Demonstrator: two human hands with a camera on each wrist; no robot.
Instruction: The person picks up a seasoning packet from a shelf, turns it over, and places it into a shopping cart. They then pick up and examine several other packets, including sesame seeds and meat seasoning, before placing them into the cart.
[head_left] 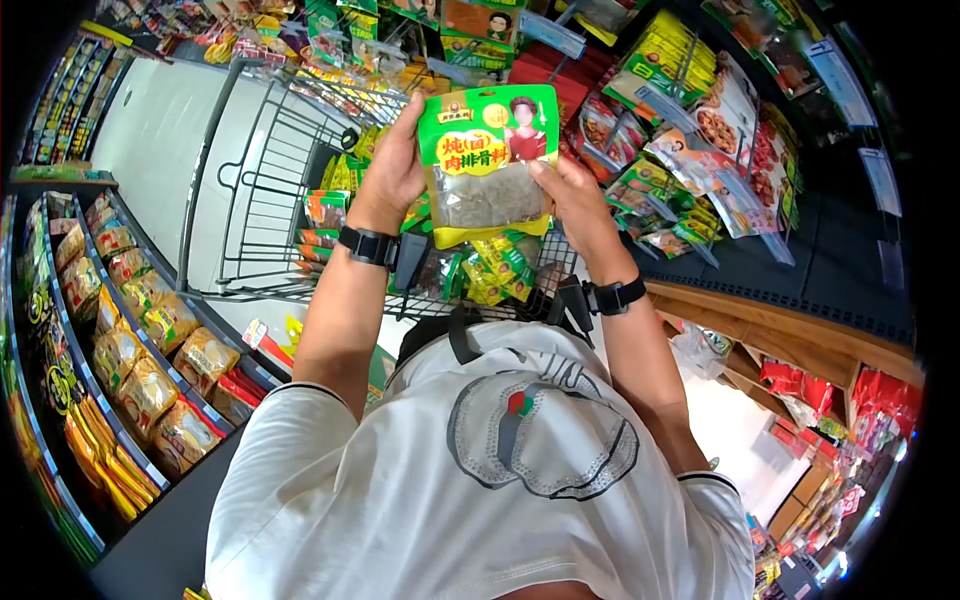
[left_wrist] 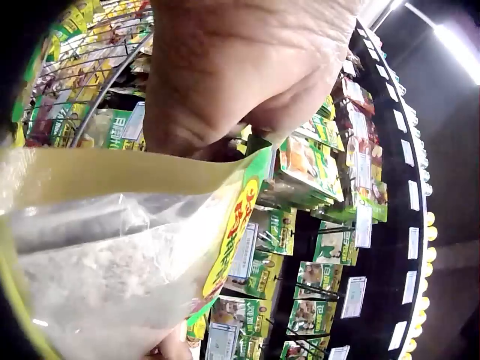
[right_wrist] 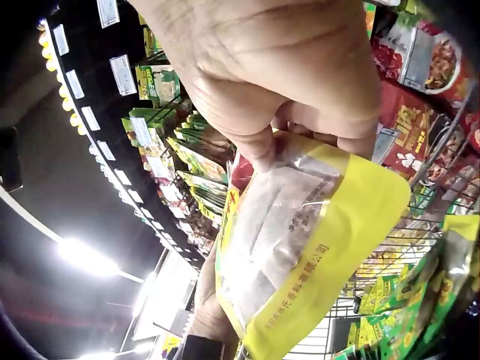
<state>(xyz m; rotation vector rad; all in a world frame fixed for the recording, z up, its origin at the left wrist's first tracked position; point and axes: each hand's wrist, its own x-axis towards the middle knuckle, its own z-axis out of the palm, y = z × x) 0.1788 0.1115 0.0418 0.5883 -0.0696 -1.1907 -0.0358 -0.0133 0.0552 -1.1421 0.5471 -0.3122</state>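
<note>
A green and yellow seasoning packet [head_left: 490,165] with a clear window is held up in front of the chest, over the shopping cart [head_left: 232,185]. Greyish sachets show through its window, and a figure in red is printed at the top right. My left hand [head_left: 397,165] grips the packet's left edge, thumb up near the top corner. On the opposite edge, my right hand [head_left: 580,205] pinches it, the thumb lying on the front. From the right wrist view, the other fingers of that hand go behind the packet [right_wrist: 285,232]. Below, green and yellow packets [head_left: 505,268] lie in the cart.
Hanging seasoning packets [head_left: 665,60] with price tags fill the display ahead and to the right. A wooden shelf edge [head_left: 780,325] runs along the right side. Bagged goods [head_left: 150,310] stand on tiered shelves to the left, and pale floor [head_left: 165,150] shows beyond the cart.
</note>
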